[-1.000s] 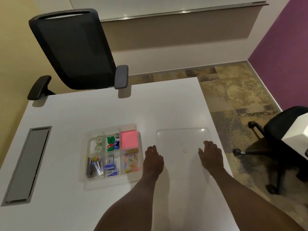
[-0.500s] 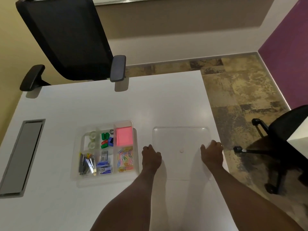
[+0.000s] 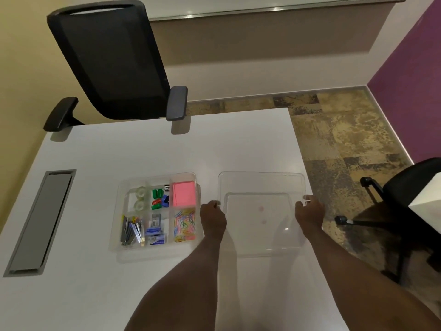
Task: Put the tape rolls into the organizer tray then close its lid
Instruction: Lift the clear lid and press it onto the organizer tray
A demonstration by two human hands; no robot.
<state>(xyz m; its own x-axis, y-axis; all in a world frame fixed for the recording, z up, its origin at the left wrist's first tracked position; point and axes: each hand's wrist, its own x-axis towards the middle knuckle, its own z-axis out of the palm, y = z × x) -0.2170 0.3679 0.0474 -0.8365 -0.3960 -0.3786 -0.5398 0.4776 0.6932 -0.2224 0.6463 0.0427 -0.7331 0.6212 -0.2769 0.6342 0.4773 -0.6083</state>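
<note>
both hands point(image 3: 261, 217) grip clear lid point(image 3: 262, 187); no writing legible.

I see the clear lid point(image 3: 261, 211), which lay flat on the white table point(image 3: 143, 151) a second ago, now lifted and tilted, its far edge raised. My left hand point(image 3: 213, 217), earlier resting beside its left edge, now grips that edge. My right hand point(image 3: 309, 212), earlier lying on the lid's right side, now clasps the right edge.
</note>
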